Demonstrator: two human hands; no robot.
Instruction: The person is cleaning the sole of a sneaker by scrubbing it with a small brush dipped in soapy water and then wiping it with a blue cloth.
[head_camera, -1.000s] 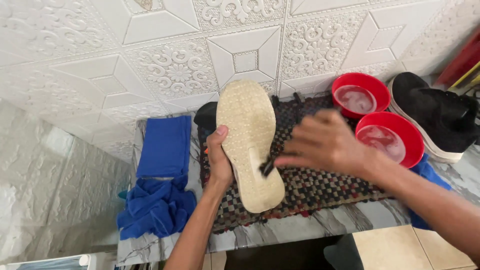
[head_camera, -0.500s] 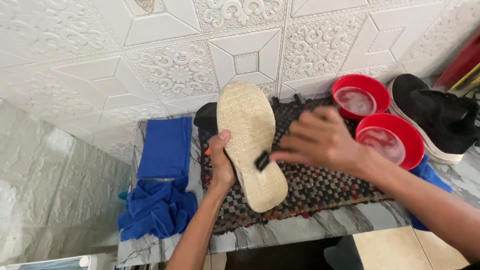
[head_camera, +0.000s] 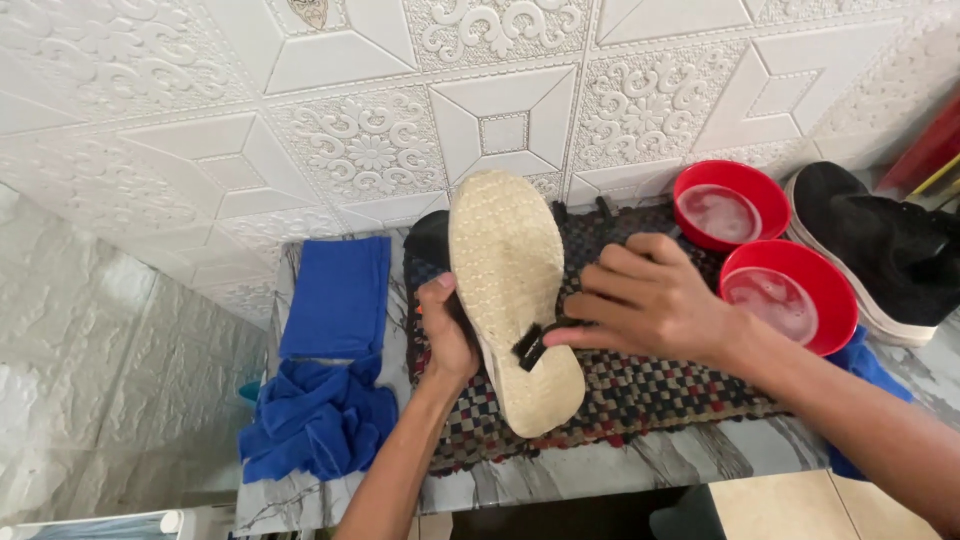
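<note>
Marble bench (head_camera: 640, 465) runs left to right under a white embossed wall; a checked woven mat (head_camera: 650, 400) covers its middle. Far right on the bench, a black shoe (head_camera: 880, 245) sits upright, just beside two red bowls (head_camera: 730, 205) (head_camera: 790, 295) with cloudy liquid in them, one farther, one nearer. Left of the mat a flat blue cloth (head_camera: 340, 295) lies folded, and a crumpled blue cloth (head_camera: 315, 420) is bunched nearer to me, touching it.

Over the mat I hold a shoe sole-up (head_camera: 510, 290), pale ribbed sole facing me, toe far, heel near. My left hand (head_camera: 445, 335) is on its left edge, grip closed around the shoe's side, thumb over the rim. My right hand (head_camera: 650, 300) comes in from the right, fingers closed on a small black brush (head_camera: 535, 345), pinched at its right end. The brush touches the sole at the near half, right-hand side, tilted. So the sole sits between both hands, touching each.
</note>
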